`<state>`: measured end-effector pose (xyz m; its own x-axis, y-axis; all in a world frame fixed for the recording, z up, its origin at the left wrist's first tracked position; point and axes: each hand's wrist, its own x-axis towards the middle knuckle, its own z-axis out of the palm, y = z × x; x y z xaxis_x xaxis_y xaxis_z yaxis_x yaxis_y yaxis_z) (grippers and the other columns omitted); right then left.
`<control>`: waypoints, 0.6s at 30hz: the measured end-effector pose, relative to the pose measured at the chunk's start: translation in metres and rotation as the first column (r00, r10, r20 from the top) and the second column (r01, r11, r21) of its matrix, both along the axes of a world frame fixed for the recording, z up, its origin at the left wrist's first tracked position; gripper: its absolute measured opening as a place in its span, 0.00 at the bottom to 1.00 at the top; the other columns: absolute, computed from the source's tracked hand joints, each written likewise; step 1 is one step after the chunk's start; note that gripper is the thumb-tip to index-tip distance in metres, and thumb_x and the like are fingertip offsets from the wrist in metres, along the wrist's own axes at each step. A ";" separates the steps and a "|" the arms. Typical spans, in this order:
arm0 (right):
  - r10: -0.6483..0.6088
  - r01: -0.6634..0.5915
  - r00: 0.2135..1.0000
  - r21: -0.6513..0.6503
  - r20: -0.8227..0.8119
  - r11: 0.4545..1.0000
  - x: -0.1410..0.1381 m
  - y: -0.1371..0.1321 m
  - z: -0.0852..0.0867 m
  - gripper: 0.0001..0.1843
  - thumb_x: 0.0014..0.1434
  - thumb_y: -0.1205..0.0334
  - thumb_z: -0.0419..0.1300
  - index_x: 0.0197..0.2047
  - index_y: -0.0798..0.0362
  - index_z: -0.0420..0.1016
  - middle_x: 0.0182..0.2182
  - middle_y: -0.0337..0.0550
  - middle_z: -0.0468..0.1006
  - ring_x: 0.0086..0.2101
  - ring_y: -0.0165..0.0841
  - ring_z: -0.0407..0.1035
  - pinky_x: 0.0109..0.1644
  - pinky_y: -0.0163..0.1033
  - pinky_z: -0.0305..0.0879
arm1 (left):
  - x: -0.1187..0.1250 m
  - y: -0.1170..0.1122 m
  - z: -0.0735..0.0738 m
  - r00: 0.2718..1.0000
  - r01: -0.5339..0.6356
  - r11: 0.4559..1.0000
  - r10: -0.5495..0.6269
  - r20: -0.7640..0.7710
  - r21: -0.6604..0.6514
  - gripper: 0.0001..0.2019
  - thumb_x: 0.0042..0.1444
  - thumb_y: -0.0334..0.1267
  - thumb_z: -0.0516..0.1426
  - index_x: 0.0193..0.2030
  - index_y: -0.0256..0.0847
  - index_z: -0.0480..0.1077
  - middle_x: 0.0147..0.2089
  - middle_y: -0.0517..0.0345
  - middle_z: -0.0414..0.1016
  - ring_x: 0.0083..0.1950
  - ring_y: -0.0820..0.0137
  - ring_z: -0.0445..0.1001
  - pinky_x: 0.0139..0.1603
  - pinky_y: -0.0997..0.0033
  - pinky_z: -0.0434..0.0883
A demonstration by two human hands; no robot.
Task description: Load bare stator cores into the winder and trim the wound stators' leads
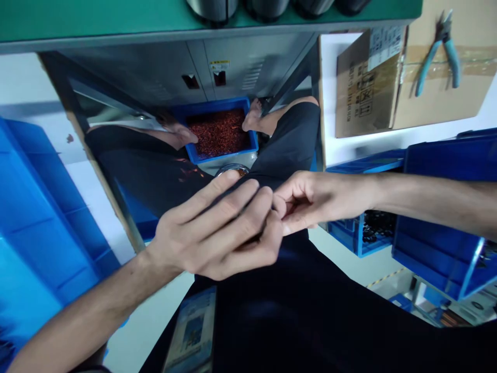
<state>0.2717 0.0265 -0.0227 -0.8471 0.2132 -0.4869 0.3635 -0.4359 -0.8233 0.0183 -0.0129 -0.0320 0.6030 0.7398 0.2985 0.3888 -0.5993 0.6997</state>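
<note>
My left hand [223,228] and my right hand [316,202] meet above my lap, fingertips touching. The left hand shows its back, with its fingers bent towards the right hand. On the right, thumb and fingers are pinched together. Whatever sits between the fingertips is hidden or too small to make out. Just beyond the left fingers, part of a round metal bowl [244,170] shows between my legs. Past it, a blue tray [223,156] full of small reddish pieces lies near my feet.
Blue-handled pliers [438,54] lie on a cardboard box [368,88] at upper right. Blue bins [430,223] stand on the right, one with dark parts; more blue bins [42,202] line the left. A green tabletop [97,18] carrying dark cylinders crosses the top. A phone-like screen [192,331] lies on my lap.
</note>
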 end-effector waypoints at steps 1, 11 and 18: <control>-0.013 0.015 1.000 0.189 -0.009 0.982 -0.001 0.000 0.006 0.19 0.77 0.47 0.68 0.37 0.51 0.77 0.25 0.29 0.68 0.23 0.23 0.57 0.29 0.32 0.59 | -0.001 -0.004 -0.001 0.997 -0.076 0.997 0.076 0.009 -0.011 0.05 0.67 0.36 0.65 0.41 0.52 0.81 0.43 0.65 0.89 0.44 0.62 0.91 0.56 0.53 0.91; -0.148 -0.035 0.988 0.995 0.049 0.094 0.065 0.006 0.009 0.15 0.78 0.52 0.64 0.37 0.42 0.75 0.25 0.34 0.67 0.25 0.33 0.60 0.31 0.42 0.62 | -0.038 -0.049 -0.064 0.865 0.320 0.211 0.333 0.376 -0.923 0.22 0.68 0.62 0.62 0.60 0.57 0.87 0.43 0.50 0.92 0.32 0.50 0.89 0.36 0.48 0.91; -0.984 -0.346 -0.013 0.922 0.179 0.172 0.197 0.100 -0.059 0.28 0.76 0.47 0.57 0.71 0.54 0.72 0.65 0.66 0.75 0.66 0.55 0.67 0.72 0.65 0.64 | -0.036 -0.060 -0.087 0.758 -0.134 0.349 0.638 0.131 -0.927 0.24 0.68 0.68 0.54 0.38 0.63 0.89 0.36 0.57 0.87 0.39 0.45 0.88 0.35 0.42 0.91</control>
